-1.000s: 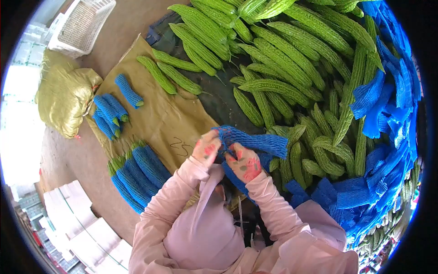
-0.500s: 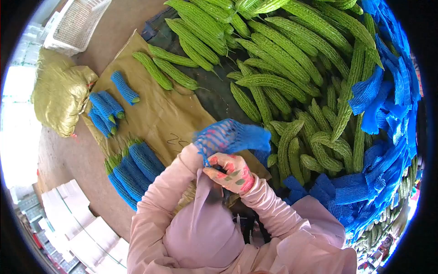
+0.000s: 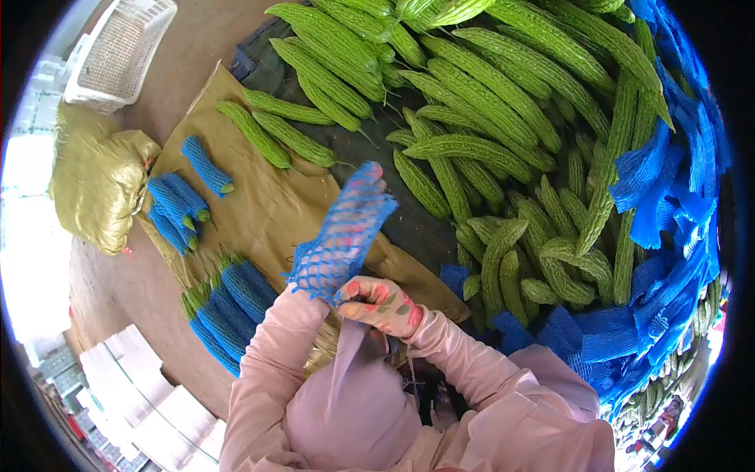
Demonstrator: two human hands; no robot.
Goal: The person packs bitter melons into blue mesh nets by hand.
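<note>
My left hand (image 3: 346, 228) is inside a blue foam net sleeve (image 3: 334, 252). Its fingers are stretched out, and pinkish fingertips show at the far end of the mesh. My right hand (image 3: 383, 305), in a pale glove with red and green print, pinches the near edge of that sleeve by my left wrist. Beyond my hands lies a big heap of green bitter melons (image 3: 487, 94). To the left, several bitter melons in blue net sleeves (image 3: 228, 303) lie side by side on a tan sheet (image 3: 259, 204).
A loose pile of blue net sleeves (image 3: 661, 291) borders the heap on the right. A white plastic crate (image 3: 118, 55) and a stuffed yellowish sack (image 3: 102, 181) stand at the left. White boxes (image 3: 149, 393) are at the lower left. Two bare bitter melons (image 3: 295, 139) lie on the sheet's far edge.
The net sleeve has been pulled down along my left hand, so fingertips now come out of its end. Both hands have shifted left, and the left one now points away from me.
</note>
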